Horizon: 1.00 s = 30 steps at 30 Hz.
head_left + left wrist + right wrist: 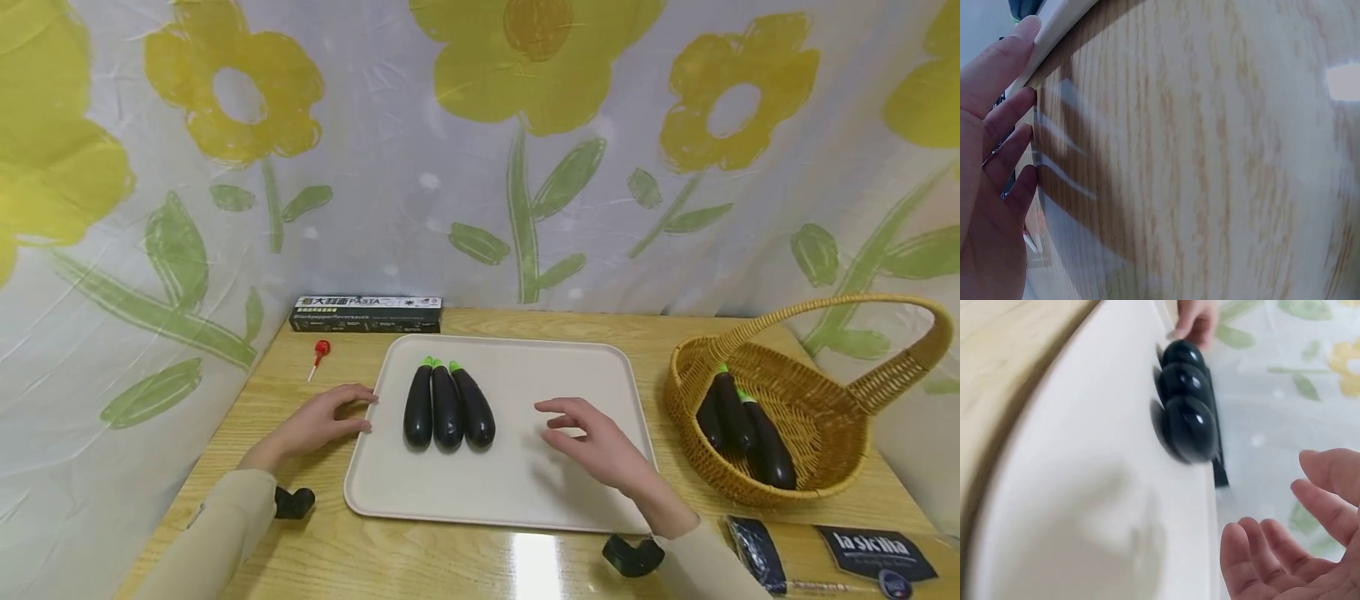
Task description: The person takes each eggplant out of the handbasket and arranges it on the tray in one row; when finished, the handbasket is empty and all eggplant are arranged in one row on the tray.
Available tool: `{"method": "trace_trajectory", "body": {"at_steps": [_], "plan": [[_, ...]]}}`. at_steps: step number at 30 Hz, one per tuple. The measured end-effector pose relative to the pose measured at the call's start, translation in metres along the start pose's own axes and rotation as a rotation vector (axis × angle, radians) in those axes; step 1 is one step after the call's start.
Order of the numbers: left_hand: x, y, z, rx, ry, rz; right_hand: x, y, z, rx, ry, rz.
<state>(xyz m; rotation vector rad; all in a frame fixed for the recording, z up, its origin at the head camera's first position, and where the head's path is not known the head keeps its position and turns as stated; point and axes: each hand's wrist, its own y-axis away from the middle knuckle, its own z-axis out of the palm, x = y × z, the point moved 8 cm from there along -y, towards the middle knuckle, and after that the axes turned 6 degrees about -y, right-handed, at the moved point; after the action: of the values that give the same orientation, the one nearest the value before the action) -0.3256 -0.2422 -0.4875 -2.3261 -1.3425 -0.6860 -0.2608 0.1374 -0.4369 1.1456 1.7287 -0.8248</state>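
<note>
Three dark eggplants [447, 410] with bright green tips lie side by side on the left half of a pale tray [555, 500]. My left hand [327, 419] is at the tray's left edge, with fingertips right at the rim and nothing held. In the left wrist view its fingers [1013, 119] are loosely bent over the wood. Over the right half of the tray hovers my right hand [596, 442], relaxed and holding nothing, its shadow falling on the tray. The right wrist view shows its fingers [1285, 553] spread apart from the eggplants.
To the right stands a wicker basket [825, 467] with a tall handle, holding several more eggplants [768, 446]. A pasta packet [873, 552] lies in front of it. A black pasta box [367, 317] and a red lollipop [322, 350] are at the back left. A flowered curtain [375, 208] hangs behind.
</note>
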Motion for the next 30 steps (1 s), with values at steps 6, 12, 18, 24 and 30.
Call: {"method": "trace_trajectory", "body": {"at_steps": [6,12,18,24,30], "plan": [[0.000,0.002,-0.001,0.008,-0.003,0.003,-0.002,0.044,-0.035,0.058,-0.008,0.017],[0.000,0.003,-0.002,0.017,-0.021,0.015,-0.008,0.080,-0.064,0.121,0.043,0.034],[0.002,0.003,-0.003,0.014,-0.023,0.020,-0.024,0.098,-0.100,0.178,0.138,-0.021],[0.002,0.001,-0.003,0.007,-0.022,0.013,-0.021,0.106,-0.172,0.247,0.217,0.072],[0.003,0.000,-0.001,-0.011,-0.012,0.004,0.020,0.096,-0.242,0.290,0.292,0.214]]}}
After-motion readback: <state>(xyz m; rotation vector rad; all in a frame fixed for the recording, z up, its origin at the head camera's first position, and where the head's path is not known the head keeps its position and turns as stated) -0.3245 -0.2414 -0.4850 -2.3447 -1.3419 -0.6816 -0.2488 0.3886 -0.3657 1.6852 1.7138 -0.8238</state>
